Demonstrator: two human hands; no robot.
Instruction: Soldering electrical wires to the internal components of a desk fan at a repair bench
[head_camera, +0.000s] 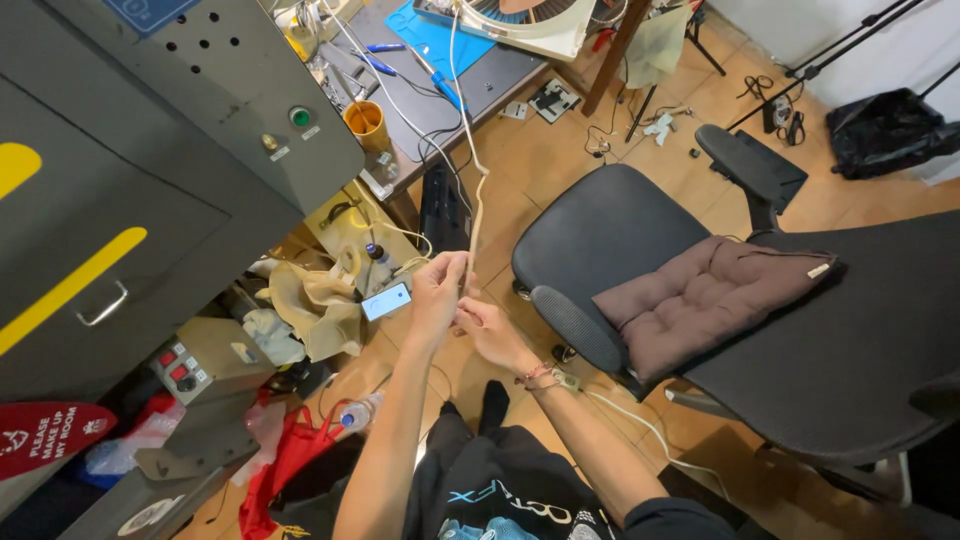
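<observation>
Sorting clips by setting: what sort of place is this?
Probably a cluttered repair workshop: a grey machine with knobs, a tool-strewn bench, and both hands holding a cord beside an office chair.

My left hand (437, 292) and right hand (487, 332) pinch a pale cord (474, 215) hanging beside the black office chair (620, 240).

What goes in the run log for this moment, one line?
left hand: pinching white cable | right hand: touching cable lower down | cable: runs up to desk | office chair: right of hands
</observation>
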